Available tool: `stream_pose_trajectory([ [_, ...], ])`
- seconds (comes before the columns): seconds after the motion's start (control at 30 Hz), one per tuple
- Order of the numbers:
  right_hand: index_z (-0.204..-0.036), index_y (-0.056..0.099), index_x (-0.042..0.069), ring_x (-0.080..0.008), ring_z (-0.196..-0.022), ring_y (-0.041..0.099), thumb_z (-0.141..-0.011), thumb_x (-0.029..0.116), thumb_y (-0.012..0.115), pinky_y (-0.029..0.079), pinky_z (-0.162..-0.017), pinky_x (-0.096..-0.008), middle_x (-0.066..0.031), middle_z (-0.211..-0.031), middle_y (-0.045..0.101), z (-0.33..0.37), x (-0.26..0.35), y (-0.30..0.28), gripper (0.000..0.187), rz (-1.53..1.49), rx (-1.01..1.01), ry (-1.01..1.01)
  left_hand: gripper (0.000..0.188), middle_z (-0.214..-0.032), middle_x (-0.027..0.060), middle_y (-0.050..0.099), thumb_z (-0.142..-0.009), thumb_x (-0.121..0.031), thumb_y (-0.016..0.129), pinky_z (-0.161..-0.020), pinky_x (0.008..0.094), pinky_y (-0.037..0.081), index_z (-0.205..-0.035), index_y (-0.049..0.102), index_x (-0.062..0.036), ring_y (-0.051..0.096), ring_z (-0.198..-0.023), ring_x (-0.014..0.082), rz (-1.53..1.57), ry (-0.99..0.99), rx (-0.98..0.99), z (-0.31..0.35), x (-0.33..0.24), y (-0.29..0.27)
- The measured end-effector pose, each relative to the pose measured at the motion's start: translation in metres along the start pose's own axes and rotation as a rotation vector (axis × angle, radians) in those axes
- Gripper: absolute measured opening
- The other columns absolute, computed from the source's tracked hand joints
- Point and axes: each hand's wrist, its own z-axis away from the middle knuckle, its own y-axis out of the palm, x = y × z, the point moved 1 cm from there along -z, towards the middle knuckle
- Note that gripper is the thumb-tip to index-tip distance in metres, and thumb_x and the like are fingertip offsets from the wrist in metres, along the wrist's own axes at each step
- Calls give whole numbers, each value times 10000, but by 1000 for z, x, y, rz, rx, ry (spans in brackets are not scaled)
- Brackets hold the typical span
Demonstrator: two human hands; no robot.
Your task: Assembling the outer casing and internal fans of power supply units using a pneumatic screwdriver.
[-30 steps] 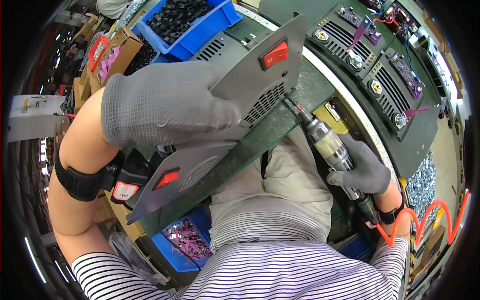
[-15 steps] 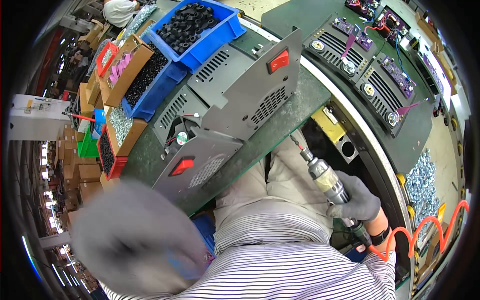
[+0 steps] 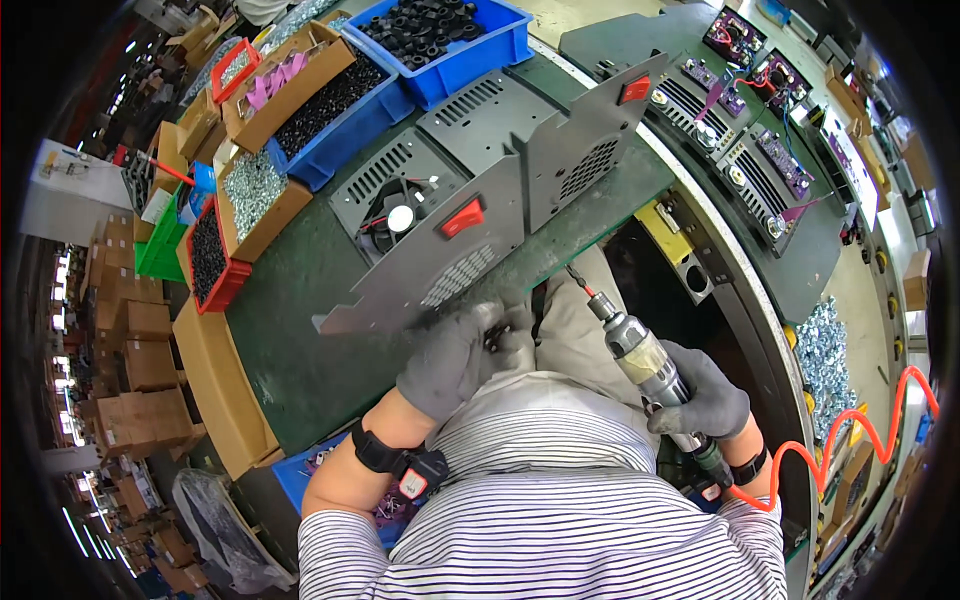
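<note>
My right hand (image 3: 705,395), in a grey glove, grips a pneumatic screwdriver (image 3: 645,362). Its bit points up and away, over my lap, and a coiled orange air hose (image 3: 795,460) runs from its rear. My left hand (image 3: 465,350), also gloved, is at the bench's near edge with its fingers curled; whatever they may hold is hidden. Just beyond it a grey metal chassis panel (image 3: 420,262) stands upright, with a red rocker switch (image 3: 463,217) and a vent grille. Behind that panel sits a fan (image 3: 398,218). A second similar panel (image 3: 588,150) stands farther right.
Blue bins of black parts (image 3: 435,72) and cardboard trays of screws (image 3: 255,195) line the bench's left and back. A red bin (image 3: 212,262) stands beside them. At right, across a metal rail, lie slotted plates with purple circuit boards (image 3: 780,165) and a heap of shiny hardware (image 3: 822,345).
My left hand has come from a blur at lower left to the bench edge, its fingers curled. The nearer panel appears shifted against the farther one. My right hand keeps holding the screwdriver.
</note>
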Motion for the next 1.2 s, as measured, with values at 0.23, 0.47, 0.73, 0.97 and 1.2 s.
stream_pose_trajectory([
  [0.23, -1133, 523, -20, -91, -736, 496, -601, 276, 847, 424, -673, -245, -19, -838, 560, 3, 14, 28, 690, -62, 28, -6, 272, -952, 71, 606, -956, -122, 392, -602, 215, 493, -1166, 524, -10, 572, -676, 89, 70, -27, 191, 3, 0, -13],
  [0.47, -1125, 523, -15, -90, -667, 502, -609, 309, 842, 429, -606, -248, -19, -799, 552, 6, 23, 46, 688, 96, 100, -26, 258, -899, 37, 610, -951, -153, 459, -591, 178, 471, -1162, 537, -26, 561, -687, 51, 11, 72, 207, 11, 3, -14],
  [0.73, -1141, 514, -20, -92, -661, 510, -631, 316, 837, 434, -602, -254, -24, -785, 558, 4, 28, 56, 691, 54, 158, -75, 267, -846, 24, 626, -945, -210, 504, -555, 157, 424, -1095, 587, -5, 513, -648, 32, -83, 174, 257, 23, -1, -14],
  [0.97, -1171, 505, -25, -108, -679, 525, -634, 307, 836, 444, -627, -262, -39, -797, 576, 5, 29, 58, 713, 70, 169, -39, 339, -773, 5, 575, -919, -308, 552, -497, 153, 352, -1043, 594, 5, 438, -580, 29, -305, 218, 165, 27, -4, -13],
  [1.2, -1193, 496, -23, -111, -707, 542, -630, 287, 836, 452, -642, -273, -55, -834, 596, 5, 28, 56, 727, 81, 196, -38, 313, -740, -10, 543, -922, -298, 535, -514, 150, 344, -1013, 608, -8, 418, -598, 15, -622, 361, 99, 28, -11, -6],
])
